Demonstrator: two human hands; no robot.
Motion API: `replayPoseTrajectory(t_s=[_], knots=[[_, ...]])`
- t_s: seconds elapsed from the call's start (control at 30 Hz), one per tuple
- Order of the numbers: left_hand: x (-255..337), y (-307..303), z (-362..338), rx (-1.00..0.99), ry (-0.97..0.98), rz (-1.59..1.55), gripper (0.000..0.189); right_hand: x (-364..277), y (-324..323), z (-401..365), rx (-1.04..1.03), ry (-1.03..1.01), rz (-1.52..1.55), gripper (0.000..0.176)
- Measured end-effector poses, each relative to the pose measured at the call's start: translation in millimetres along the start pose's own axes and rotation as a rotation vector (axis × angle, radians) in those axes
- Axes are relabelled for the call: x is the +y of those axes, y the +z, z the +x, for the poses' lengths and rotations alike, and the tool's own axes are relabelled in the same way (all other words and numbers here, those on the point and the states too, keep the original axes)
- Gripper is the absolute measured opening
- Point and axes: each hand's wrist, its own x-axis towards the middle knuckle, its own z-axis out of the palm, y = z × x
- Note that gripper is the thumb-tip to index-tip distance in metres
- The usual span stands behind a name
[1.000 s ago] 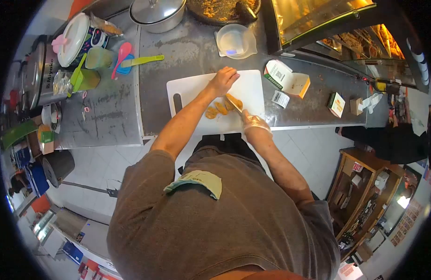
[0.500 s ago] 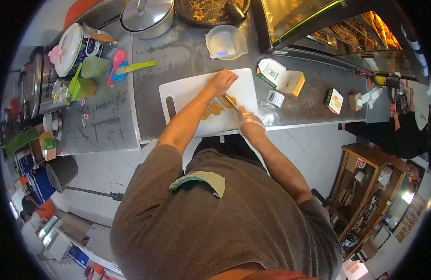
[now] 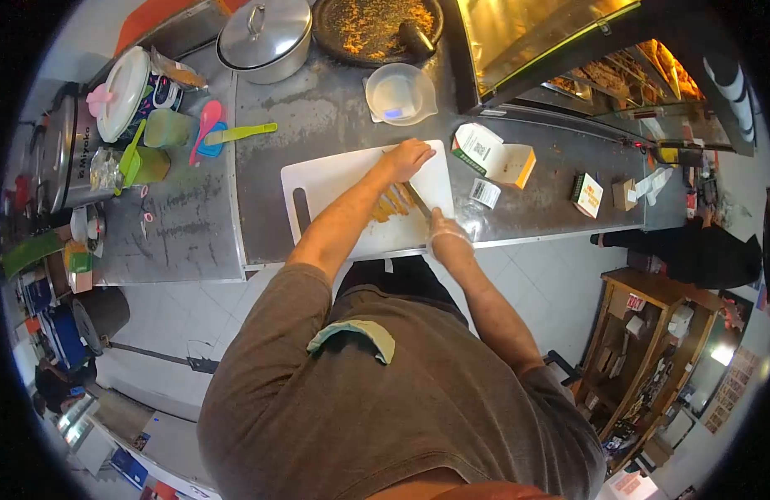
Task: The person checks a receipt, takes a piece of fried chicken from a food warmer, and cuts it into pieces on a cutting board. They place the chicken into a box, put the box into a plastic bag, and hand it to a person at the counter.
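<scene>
On the steel counter lies a white cutting board (image 3: pixel 326 171) with a dark handle slot at its left. Several brown-orange strips of food (image 3: pixel 388 205) are spread on it. My right hand (image 3: pixel 448 237), in a clear glove, is closed round the handle of a knife (image 3: pixel 418 200) whose blade rests by the strips. My left hand (image 3: pixel 408 158) is over the upper part of the board, beyond the strips, with its fingers curled together; what they hold, if anything, is hidden.
Behind the board are a clear bowl (image 3: pixel 400 94), a lidded pot (image 3: pixel 268 50) and a round dark pan (image 3: pixel 376 54). An open carton (image 3: pixel 503 161) sits right; a glass food warmer (image 3: pixel 543 33) is behind. Colourful utensils (image 3: pixel 235 133) lie left. Another person (image 3: pixel 693 254) is far right.
The view has shifted, so the board and counter appear slightly lower. My left hand is a little farther right on the board, and the knife blade lies at the right of the strips.
</scene>
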Motion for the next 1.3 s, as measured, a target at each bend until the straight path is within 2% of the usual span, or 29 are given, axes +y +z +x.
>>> replayPoseTrajectory(t_s=[0.07,0.13,0.2,0.27,0.3,0.33,0.4,0.43,0.47,0.53,0.6,0.67,0.7,0.73,0.77,0.8,0.87,0.9,0.93,1.0,1.03,1.13,1.17,1.2,1.27,1.3], knots=[[1,1,-4,-0.069,0.052,0.084,0.033,-5,26,9,-0.011,0.051,0.025,0.040],[3,6,-1,-0.074,0.054,0.155,0.033,-8,42,16,-0.011,0.167,0.177,0.036],[-5,11,-1,-0.074,0.065,0.235,0.033,-3,39,18,-0.031,0.170,0.176,0.037],[-25,12,10,-0.059,0.074,0.071,0.026,7,25,21,0.014,0.018,0.071,0.038],[-4,-6,10,0.072,0.088,-0.049,0.020,15,21,21,0.094,-0.053,0.045,0.036],[14,-26,7,0.069,0.101,-0.041,0.020,21,18,25,0.108,-0.052,0.052,0.036],[52,-65,-17,0.298,0.152,-0.005,0.014,12,-12,7,0.157,0.004,0.052,0.034],[53,-72,-34,0.362,0.144,-0.001,0.012,30,4,26,0.208,-0.185,-0.123,0.033],[50,-82,-52,0.433,0.138,0.005,0.010,26,-6,26,0.220,-0.165,-0.116,0.033],[45,-92,-100,0.465,0.032,0.089,0.009,-7,-26,20,0.300,0.015,-0.041,0.043],[56,-98,-150,0.497,-0.165,0.067,0.012,-20,-6,38,0.465,-0.086,-0.087,0.060],[52,-97,-199,0.506,-0.288,0.136,0.015,-41,18,51,0.426,-0.279,0.003,0.073],[56,-94,-222,0.533,-0.371,0.094,0.017,-51,32,49,0.424,-0.273,0.006,0.073],[59,-91,-240,0.565,-0.453,0.054,0.019,-61,46,44,0.506,-0.303,-0.017,0.072],[63,-89,-256,0.585,-0.456,0.070,0.020,-70,55,42,0.592,-0.335,-0.042,0.070],[65,-87,-270,0.607,-0.462,0.087,0.021,-79,56,39,0.593,-0.336,-0.043,0.070],[71,-81,-292,0.654,-0.525,0.047,0.022,-91,62,31,0.410,-0.350,-0.055,0.063],[72,-78,-300,0.700,-0.585,0.010,0.022,-93,73,35,0.457,-0.414,-0.034,0.055],[71,-75,-304,0.702,-0.587,0.008,0.022,-95,77,37,0.454,-0.414,-0.036,0.055],[71,-72,-309,0.731,-0.586,0.033,0.023,-98,80,41,0.409,-0.542,-0.092,0.046],[71,-70,-310,0.730,-0.588,0.034,0.023,-96,77,50,0.380,-0.709,-0.088,0.037],[70,-67,-302,0.707,-0.633,-0.031,0.024,-99,79,63,0.289,-0.751,-0.034,0.029],[73,-66,-296,0.727,-0.604,-0.082,0.024,-95,80,71,0.444,-0.815,0.009,0.020],[75,-64,-293,0.745,-0.575,-0.134,0.025,-93,74,77,0.445,-0.813,0.009,0.020],[74,-57,-291,0.723,-0.592,-0.136,0.025,-89,58,89,0.484,-0.703,0.352,0.015],[74,-54,-288,0.700,-0.611,-0.137,0.026,-87,42,79,0.603,-0.526,0.700,0.015]])
